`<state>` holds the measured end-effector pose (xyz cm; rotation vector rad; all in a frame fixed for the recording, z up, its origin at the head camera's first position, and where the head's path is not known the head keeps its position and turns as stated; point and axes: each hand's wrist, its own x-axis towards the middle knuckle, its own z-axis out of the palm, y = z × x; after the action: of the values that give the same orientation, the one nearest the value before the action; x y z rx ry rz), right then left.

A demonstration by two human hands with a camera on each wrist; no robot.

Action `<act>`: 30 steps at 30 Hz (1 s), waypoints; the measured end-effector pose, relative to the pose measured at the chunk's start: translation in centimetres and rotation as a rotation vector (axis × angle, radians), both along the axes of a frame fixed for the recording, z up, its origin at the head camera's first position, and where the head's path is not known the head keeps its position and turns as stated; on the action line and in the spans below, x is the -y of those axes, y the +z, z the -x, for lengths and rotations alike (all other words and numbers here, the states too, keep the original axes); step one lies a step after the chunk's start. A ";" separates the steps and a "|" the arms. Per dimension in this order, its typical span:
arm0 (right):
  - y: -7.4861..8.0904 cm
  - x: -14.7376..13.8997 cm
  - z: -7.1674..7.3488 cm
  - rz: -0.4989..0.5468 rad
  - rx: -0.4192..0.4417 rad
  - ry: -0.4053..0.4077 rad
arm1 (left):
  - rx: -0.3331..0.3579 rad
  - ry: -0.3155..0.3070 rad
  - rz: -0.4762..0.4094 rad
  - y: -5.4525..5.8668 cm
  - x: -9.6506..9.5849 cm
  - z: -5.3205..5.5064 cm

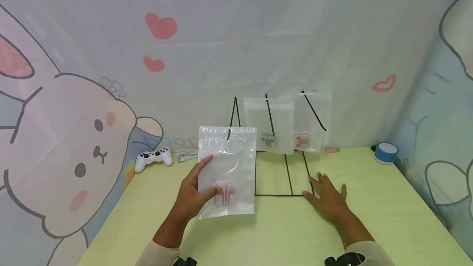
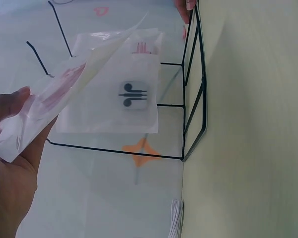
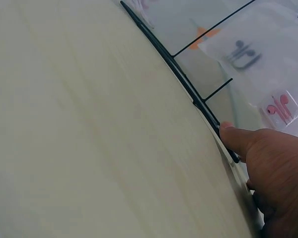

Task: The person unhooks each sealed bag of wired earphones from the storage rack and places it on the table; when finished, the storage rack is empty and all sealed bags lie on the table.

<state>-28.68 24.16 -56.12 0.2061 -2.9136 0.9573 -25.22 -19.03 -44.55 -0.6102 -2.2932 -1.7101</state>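
I log, from my remote post: one left hand (image 1: 194, 194), gripping a clear bag (image 1: 242, 163) of pink earphones, its top at the leftmost prong of a black wire rack (image 1: 284, 195), threading unclear to me; one right hand (image 1: 329, 200), fingers extended, touching the rack's front right corner; two hanging bags, one dark-earphone (image 1: 259, 122), one pink-earphone (image 1: 307, 122); one white game controller (image 1: 153, 158), table left; one blue-and-white cylinder (image 1: 386, 153), table right.

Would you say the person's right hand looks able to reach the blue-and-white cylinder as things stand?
Probably yes: the right hand touches the black rack but holds no bag, and only bare tabletop seems to lie between it and the blue-and-white cylinder.
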 end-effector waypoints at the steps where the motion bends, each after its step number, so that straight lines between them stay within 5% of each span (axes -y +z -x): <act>1: 0.0 0.0 0.0 -0.001 0.001 0.001 | 0.002 -0.002 -0.007 -0.1 0.0 -0.1; 17: -0.4 -0.2 0.3 -0.008 0.002 0.000 | 0.001 -0.011 -0.049 -0.9 0.1 -2.0; 30: 0.1 0.0 0.1 -0.001 0.012 0.000 | -0.078 -0.074 -0.082 -1.5 0.1 -2.5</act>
<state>-28.82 24.12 -56.05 0.2018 -2.9246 0.9610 -22.75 -19.11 -46.05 -0.7397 -2.1608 -1.7707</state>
